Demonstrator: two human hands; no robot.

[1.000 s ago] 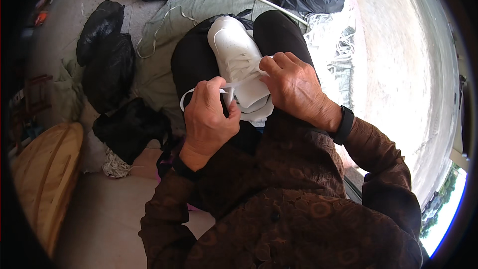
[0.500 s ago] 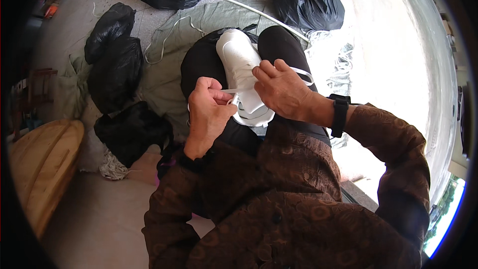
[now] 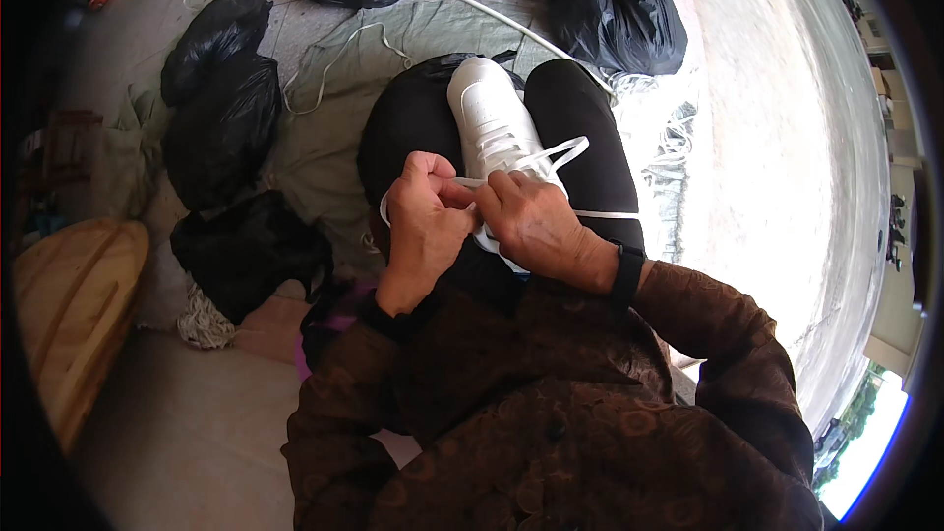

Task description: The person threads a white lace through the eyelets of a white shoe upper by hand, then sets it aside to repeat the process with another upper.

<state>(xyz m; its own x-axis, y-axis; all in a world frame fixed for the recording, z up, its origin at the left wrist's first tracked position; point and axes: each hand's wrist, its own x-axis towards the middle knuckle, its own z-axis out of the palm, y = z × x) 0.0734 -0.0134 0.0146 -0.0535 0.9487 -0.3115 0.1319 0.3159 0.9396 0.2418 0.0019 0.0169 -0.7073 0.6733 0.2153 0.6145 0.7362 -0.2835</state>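
A white sneaker point(image 3: 484, 106) lies between my thighs, toe pointing away from me. White shoelace point(image 3: 568, 150) crosses its upper and loops out to the right above my right hand. My left hand point(image 3: 423, 231), on the shoe's left, pinches a stretch of lace between thumb and fingers. Close against it, my right hand point(image 3: 536, 226) is closed on the lace over the shoe's collar. Both sets of fingertips almost meet there, and they hide the top eyelets and most of the opening. A lace end runs right across my dark trouser leg point(image 3: 590, 182).
Black plastic bags stand at the far side point(image 3: 619, 10) and at the left point(image 3: 221, 128). A greenish sheet point(image 3: 329, 152) covers the floor ahead, with a pale pole point(image 3: 501, 25) across it. Bundles of white laces point(image 3: 205, 320) and a wooden board point(image 3: 84, 305) lie at the left.
My right hand has come left and down, from the shoe's right side to beside my left hand. A lace loop now stands out over the upper, and more of the laced front shows.
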